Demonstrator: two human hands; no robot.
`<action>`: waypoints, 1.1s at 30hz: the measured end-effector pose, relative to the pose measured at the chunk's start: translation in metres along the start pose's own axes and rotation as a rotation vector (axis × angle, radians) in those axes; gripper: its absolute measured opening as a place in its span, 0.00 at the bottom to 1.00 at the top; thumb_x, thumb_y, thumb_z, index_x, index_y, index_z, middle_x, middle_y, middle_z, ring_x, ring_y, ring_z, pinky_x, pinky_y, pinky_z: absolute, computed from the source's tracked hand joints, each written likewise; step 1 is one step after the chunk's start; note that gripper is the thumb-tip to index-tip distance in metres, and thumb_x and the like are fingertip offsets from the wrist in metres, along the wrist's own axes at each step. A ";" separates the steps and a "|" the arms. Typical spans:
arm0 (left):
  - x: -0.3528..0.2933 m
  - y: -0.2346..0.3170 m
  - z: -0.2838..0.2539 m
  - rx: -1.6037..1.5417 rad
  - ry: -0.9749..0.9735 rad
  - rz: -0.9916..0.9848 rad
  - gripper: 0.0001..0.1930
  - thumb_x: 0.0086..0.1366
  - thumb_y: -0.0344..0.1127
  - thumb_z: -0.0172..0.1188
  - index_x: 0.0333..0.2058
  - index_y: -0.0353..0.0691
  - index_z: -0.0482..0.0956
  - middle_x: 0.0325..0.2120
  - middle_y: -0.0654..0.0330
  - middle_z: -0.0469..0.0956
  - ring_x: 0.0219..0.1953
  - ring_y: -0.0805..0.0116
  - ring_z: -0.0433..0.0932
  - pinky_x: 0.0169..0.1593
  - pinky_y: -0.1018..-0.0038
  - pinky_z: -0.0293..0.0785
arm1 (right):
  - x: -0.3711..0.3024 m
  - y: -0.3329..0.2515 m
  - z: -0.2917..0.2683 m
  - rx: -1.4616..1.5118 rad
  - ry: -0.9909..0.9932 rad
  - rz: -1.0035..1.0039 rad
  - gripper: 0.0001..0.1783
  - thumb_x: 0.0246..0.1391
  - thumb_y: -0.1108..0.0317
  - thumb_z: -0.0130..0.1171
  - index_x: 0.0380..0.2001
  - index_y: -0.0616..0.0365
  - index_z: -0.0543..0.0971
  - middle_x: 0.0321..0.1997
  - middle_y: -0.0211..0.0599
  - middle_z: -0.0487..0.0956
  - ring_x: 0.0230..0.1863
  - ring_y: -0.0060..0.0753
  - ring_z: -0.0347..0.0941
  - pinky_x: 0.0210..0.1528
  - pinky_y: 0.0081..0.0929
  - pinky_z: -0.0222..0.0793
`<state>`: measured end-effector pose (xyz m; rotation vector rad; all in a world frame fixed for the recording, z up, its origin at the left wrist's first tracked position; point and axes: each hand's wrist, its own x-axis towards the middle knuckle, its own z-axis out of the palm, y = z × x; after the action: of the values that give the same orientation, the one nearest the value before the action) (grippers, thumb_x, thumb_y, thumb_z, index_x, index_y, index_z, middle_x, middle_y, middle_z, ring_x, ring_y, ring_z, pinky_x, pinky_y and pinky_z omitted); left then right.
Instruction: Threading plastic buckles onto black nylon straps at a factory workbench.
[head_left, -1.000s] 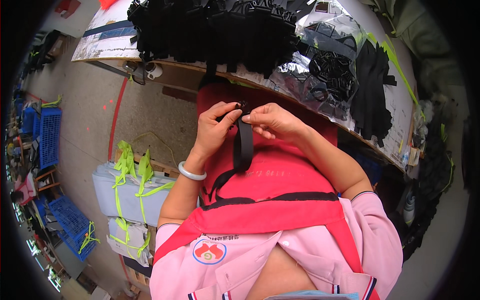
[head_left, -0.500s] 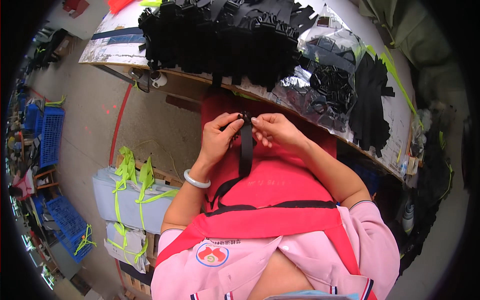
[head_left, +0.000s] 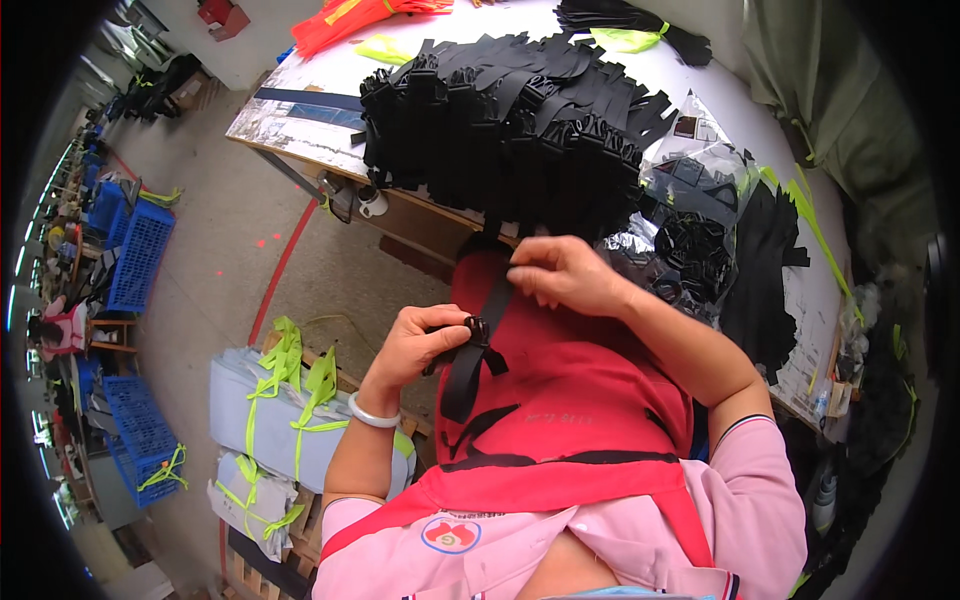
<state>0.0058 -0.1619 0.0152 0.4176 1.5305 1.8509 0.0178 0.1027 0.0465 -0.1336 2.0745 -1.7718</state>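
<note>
My left hand [head_left: 418, 347] pinches a black plastic buckle [head_left: 478, 329] between thumb and fingers, above my red apron [head_left: 580, 375]. A black webbing strap [head_left: 461, 392] runs through the buckle and hangs in a loop below it. Farther up and to the right, my right hand [head_left: 568, 277] is closed on the strap's other stretch, which is drawn out between both hands. Just beyond them, a large heap of black straps with buckles [head_left: 500, 140] covers the front of the white table [head_left: 290, 125].
Right of the heap lie a clear plastic bag of black buckles [head_left: 690, 240] and a stack of black straps [head_left: 765, 290]. Orange strips [head_left: 350, 25] sit at the table's far left. Grey bundles [head_left: 270, 400] tied with yellow-green strips stand low left; blue crates [head_left: 140, 258] are farther left.
My hands have parted: the left has come lower with the buckle, while the right has moved out to the right along the strap. The view has shifted, showing more of the table.
</note>
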 end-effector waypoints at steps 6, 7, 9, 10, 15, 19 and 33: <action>-0.016 0.087 -0.051 0.100 0.248 0.124 0.13 0.62 0.40 0.62 0.36 0.33 0.80 0.18 0.62 0.76 0.13 0.83 0.67 0.15 0.86 0.57 | 0.057 -0.123 -0.149 -0.539 0.715 -0.424 0.11 0.59 0.63 0.58 0.39 0.59 0.78 0.20 0.27 0.74 0.19 0.16 0.68 0.22 0.18 0.66; -0.003 0.109 -0.051 0.150 0.320 0.161 0.15 0.62 0.42 0.62 0.37 0.34 0.79 0.17 0.62 0.76 0.13 0.83 0.67 0.15 0.86 0.57 | 0.071 -0.145 -0.152 -0.570 0.784 -0.427 0.13 0.58 0.64 0.58 0.41 0.60 0.78 0.17 0.29 0.75 0.16 0.21 0.69 0.20 0.23 0.67; 0.044 0.152 -0.050 0.216 0.286 0.248 0.15 0.63 0.42 0.61 0.38 0.34 0.80 0.20 0.61 0.77 0.15 0.81 0.70 0.14 0.86 0.58 | 0.086 -0.180 -0.172 -0.464 0.897 -0.503 0.14 0.58 0.64 0.57 0.43 0.62 0.77 0.18 0.30 0.76 0.16 0.21 0.70 0.19 0.22 0.67; 0.067 0.172 -0.043 0.237 0.290 0.243 0.15 0.63 0.42 0.62 0.40 0.34 0.80 0.22 0.62 0.77 0.16 0.81 0.72 0.14 0.86 0.58 | 0.090 -0.189 -0.178 -0.545 0.976 -0.643 0.15 0.58 0.64 0.56 0.44 0.63 0.76 0.22 0.33 0.78 0.17 0.20 0.71 0.19 0.20 0.68; 0.160 0.169 -0.063 0.323 0.327 0.246 0.17 0.63 0.36 0.63 0.48 0.34 0.78 0.28 0.64 0.79 0.22 0.79 0.76 0.15 0.85 0.62 | 0.092 -0.130 -0.194 -0.083 0.364 -0.860 0.17 0.58 0.65 0.57 0.47 0.63 0.74 0.25 0.31 0.77 0.19 0.19 0.71 0.20 0.19 0.67; 0.138 0.122 -0.055 0.326 0.485 0.401 0.19 0.67 0.38 0.58 0.53 0.34 0.73 0.39 0.57 0.80 0.23 0.80 0.75 0.16 0.86 0.62 | 0.055 -0.080 -0.133 -0.200 0.457 -0.286 0.13 0.60 0.62 0.56 0.44 0.55 0.80 0.28 0.24 0.77 0.24 0.11 0.70 0.25 0.12 0.67; 0.091 -0.039 0.057 -0.197 0.181 -0.060 0.23 0.67 0.50 0.56 0.47 0.34 0.77 0.26 0.64 0.78 0.16 0.81 0.70 0.15 0.86 0.62 | -0.011 0.048 0.002 0.034 0.105 0.068 0.12 0.54 0.67 0.63 0.36 0.64 0.75 0.23 0.31 0.74 0.22 0.19 0.70 0.24 0.21 0.66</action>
<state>-0.0105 -0.0556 -0.0231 0.1139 1.4406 2.0132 0.0378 0.1140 0.0027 0.0397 2.0933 -1.8073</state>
